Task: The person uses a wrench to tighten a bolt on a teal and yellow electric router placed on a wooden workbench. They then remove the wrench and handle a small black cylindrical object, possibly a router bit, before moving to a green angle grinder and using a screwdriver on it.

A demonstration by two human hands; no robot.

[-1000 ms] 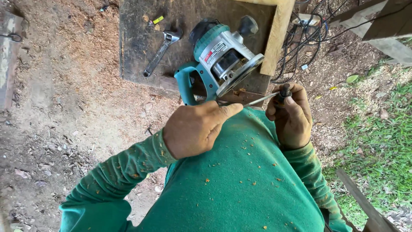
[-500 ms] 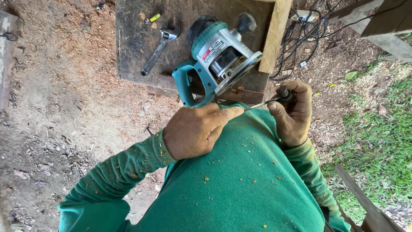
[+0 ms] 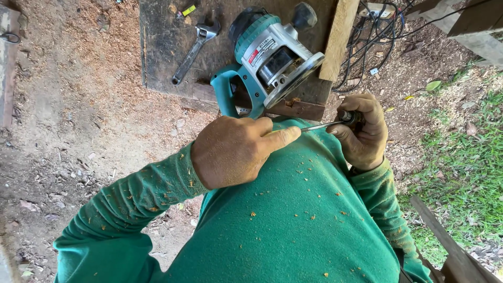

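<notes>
A teal and silver router [image 3: 270, 57] lies tilted on a dark wooden board [image 3: 162, 47], its round base facing me. My right hand [image 3: 361, 131] grips the handle of a screwdriver [image 3: 327, 124] whose thin shaft points left. My left hand [image 3: 236, 149] is closed just below the router, its index finger stretched along the shaft's tip. Both hands hover over my green, sawdust-flecked shirt.
An adjustable wrench [image 3: 194, 50] and a small yellow item [image 3: 188, 9] lie on the board. A pale wooden plank [image 3: 338, 39] leans beside the router. Tangled cables [image 3: 374, 36] sit at the upper right. Sawdust covers the dirt ground; grass [image 3: 461, 157] lies to the right.
Both hands have stayed together on the screwdriver with only slight shifts. The view has drifted a little, so the router and board sit slightly higher in frame.
</notes>
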